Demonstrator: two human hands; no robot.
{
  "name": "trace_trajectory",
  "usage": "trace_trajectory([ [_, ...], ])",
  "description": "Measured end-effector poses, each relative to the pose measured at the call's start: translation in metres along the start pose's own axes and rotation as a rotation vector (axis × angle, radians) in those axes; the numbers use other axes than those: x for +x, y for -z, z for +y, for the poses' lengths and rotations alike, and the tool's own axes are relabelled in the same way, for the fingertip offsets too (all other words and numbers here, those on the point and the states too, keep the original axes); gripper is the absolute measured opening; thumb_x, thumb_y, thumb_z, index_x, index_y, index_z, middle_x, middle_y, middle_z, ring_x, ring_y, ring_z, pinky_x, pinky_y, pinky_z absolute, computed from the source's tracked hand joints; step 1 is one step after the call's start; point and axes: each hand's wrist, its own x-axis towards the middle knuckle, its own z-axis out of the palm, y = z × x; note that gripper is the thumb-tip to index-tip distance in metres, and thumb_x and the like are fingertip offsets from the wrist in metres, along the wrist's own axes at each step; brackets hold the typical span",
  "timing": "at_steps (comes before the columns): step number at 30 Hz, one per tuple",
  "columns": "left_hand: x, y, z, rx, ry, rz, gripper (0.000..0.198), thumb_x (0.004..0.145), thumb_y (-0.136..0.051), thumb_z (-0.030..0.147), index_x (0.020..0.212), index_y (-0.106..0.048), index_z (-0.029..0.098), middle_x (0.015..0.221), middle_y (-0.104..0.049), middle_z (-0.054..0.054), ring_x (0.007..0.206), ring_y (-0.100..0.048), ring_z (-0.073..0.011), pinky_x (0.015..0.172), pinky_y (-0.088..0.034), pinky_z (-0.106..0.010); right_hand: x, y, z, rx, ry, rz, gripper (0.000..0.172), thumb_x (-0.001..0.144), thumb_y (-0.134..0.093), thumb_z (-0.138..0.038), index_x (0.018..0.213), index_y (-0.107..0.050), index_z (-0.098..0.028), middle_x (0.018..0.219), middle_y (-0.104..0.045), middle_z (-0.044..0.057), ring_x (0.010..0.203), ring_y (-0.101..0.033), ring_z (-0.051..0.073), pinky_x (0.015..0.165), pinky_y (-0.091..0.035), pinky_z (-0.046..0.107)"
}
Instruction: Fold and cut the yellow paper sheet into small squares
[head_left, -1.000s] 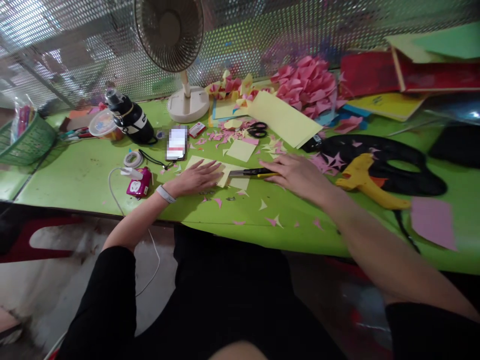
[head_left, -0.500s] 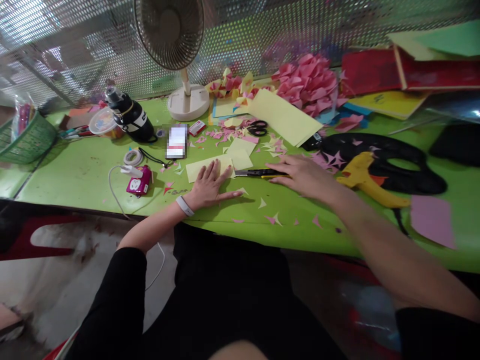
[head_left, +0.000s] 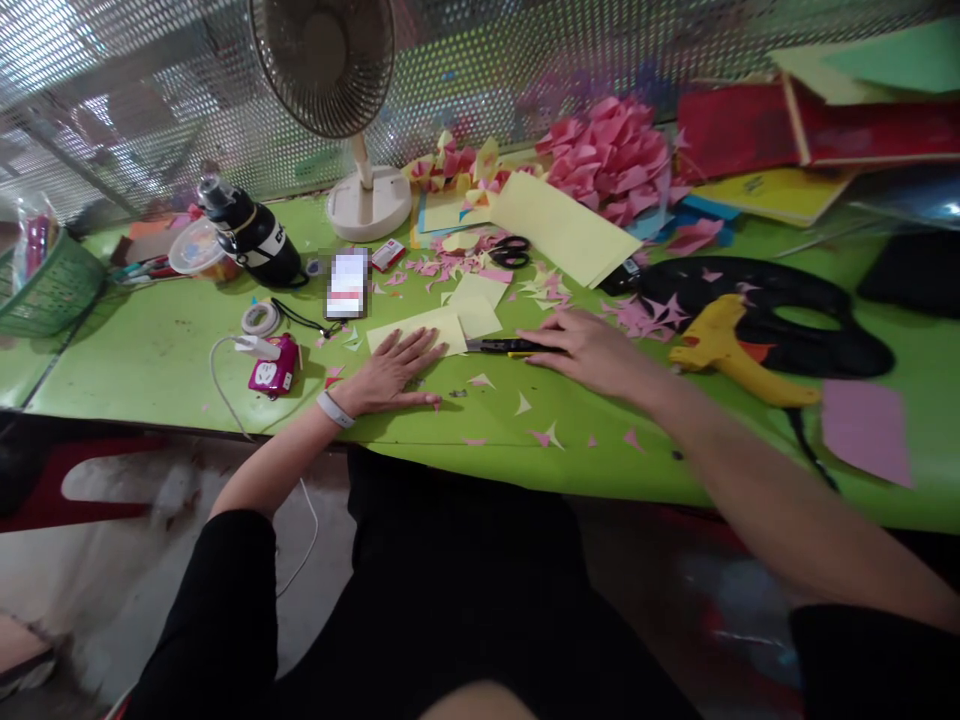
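Resting palm down with fingers spread, the left hand point(head_left: 397, 370) lies across the near side of a pale yellow paper strip point(head_left: 448, 326) on the green worktop point(head_left: 150, 350); a pale wristband point(head_left: 335, 409) circles its wrist. The strip's right end projects beyond the fingertips, toward the right hand point(head_left: 589, 350). The latter is closed about the handle end of a black-and-yellow bladed tool point(head_left: 499, 346), laid low over the surface, its blade directed leftward at the strip's right end; whether blade and paper touch cannot be told.

Just beyond the gap between the hands lie small pale yellow sheets point(head_left: 480, 298), one overlapping the strip. Farther out are black-handled scissors point(head_left: 511, 252) among pink scraps, and, beyond the right hand, a large pale yellow sheet point(head_left: 562, 228) before a heap of pink folded paper point(head_left: 606, 160). To the right of the right hand, a yellow glue gun point(head_left: 731, 352) rests partly upon a black flat object point(head_left: 847, 330).

To the left of the left hand are a magenta power adapter point(head_left: 271, 372) and a roll of tape point(head_left: 260, 330); beyond that hand lies a phone point(head_left: 348, 284), its screen blurred. Small pink and yellow offcuts point(head_left: 552, 437) are scattered on the near side, between the two forearms.
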Motion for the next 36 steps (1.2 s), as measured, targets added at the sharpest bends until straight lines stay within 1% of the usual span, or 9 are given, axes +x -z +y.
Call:
trace_trajectory([
  [5,0.0,0.004,0.003,0.004,0.009,-0.012,0.098,0.098,-0.028,0.087,0.175,-0.012,0.028,0.181,-0.012,-0.009,0.169,-0.012,-0.0296,0.137,-0.002,-0.051,-0.001,0.002,-0.007,0.005,-0.005,0.011,0.047,0.107,-0.052,-0.052,0.14,-0.075,-0.028,0.115,-0.073,0.015,0.101,-0.065,0.031,0.088,-0.056,0.049],
  [9,0.001,0.008,0.006,-0.012,0.028,-0.028,0.1,0.097,-0.026,0.089,0.174,-0.016,0.027,0.181,-0.013,-0.009,0.169,-0.011,-0.0284,0.137,-0.002,-0.05,-0.005,0.004,-0.01,0.0,-0.016,-0.013,0.055,0.108,-0.043,-0.059,0.139,-0.076,-0.026,0.115,-0.072,0.016,0.101,-0.065,0.032,0.087,-0.056,0.05],
  [11,0.001,0.009,0.007,-0.036,0.036,-0.025,0.103,0.095,-0.026,0.091,0.174,-0.014,0.026,0.18,-0.014,-0.009,0.169,-0.012,-0.028,0.137,-0.003,-0.049,-0.004,0.004,-0.014,-0.008,-0.031,-0.024,0.057,0.108,-0.043,-0.06,0.138,-0.076,-0.025,0.116,-0.072,0.016,0.102,-0.065,0.032,0.088,-0.056,0.05],
  [16,0.001,0.012,0.006,-0.116,0.066,-0.002,0.106,0.097,-0.019,0.09,0.175,-0.002,0.02,0.18,-0.013,-0.013,0.168,-0.018,-0.0278,0.137,-0.006,-0.047,0.004,0.001,-0.029,0.034,-0.04,-0.041,0.049,0.107,-0.047,-0.055,0.14,-0.073,-0.029,0.118,-0.072,0.014,0.108,-0.065,0.033,0.092,-0.057,0.051],
  [19,0.001,0.013,0.005,-0.131,0.073,-0.013,0.103,0.098,-0.018,0.088,0.175,-0.002,0.02,0.18,-0.011,-0.012,0.168,-0.018,-0.0282,0.137,-0.007,-0.046,0.002,0.0,-0.033,0.061,-0.026,-0.046,0.048,0.108,-0.046,-0.055,0.136,-0.074,-0.03,0.116,-0.073,0.013,0.108,-0.065,0.033,0.093,-0.056,0.05],
  [22,0.002,0.013,0.004,-0.142,0.077,-0.022,0.102,0.099,-0.018,0.087,0.175,-0.002,0.02,0.18,-0.01,-0.012,0.168,-0.019,-0.0285,0.137,-0.007,-0.047,0.0,-0.001,-0.034,0.067,-0.008,-0.031,0.05,0.109,-0.044,-0.057,0.133,-0.076,-0.028,0.115,-0.073,0.013,0.104,-0.066,0.031,0.089,-0.056,0.049],
  [27,0.002,0.01,0.003,-0.176,0.084,-0.023,0.106,0.097,-0.016,0.09,0.175,-0.002,0.02,0.18,-0.008,-0.011,0.167,-0.019,-0.0293,0.137,-0.006,-0.048,0.005,-0.003,-0.044,0.073,0.007,-0.029,0.048,0.109,-0.045,-0.052,0.132,-0.077,-0.025,0.116,-0.072,0.015,0.104,-0.066,0.032,0.088,-0.057,0.049],
  [32,0.002,0.009,0.003,-0.181,0.081,-0.019,0.106,0.096,-0.018,0.09,0.175,-0.002,0.021,0.18,-0.007,-0.011,0.168,-0.019,-0.0291,0.138,-0.006,-0.048,0.006,-0.003,-0.052,0.102,0.0,-0.063,0.045,0.109,-0.046,-0.052,0.133,-0.077,-0.029,0.113,-0.072,0.014,0.1,-0.067,0.03,0.085,-0.058,0.049],
  [36,0.002,0.01,0.004,-0.172,0.077,-0.018,0.105,0.097,-0.019,0.09,0.175,0.0,0.021,0.18,-0.007,-0.011,0.168,-0.018,-0.0286,0.137,-0.006,-0.047,0.009,-0.005,-0.059,0.095,0.005,-0.062,0.044,0.109,-0.047,-0.05,0.134,-0.076,-0.03,0.114,-0.072,0.014,0.102,-0.067,0.031,0.085,-0.058,0.049],
])
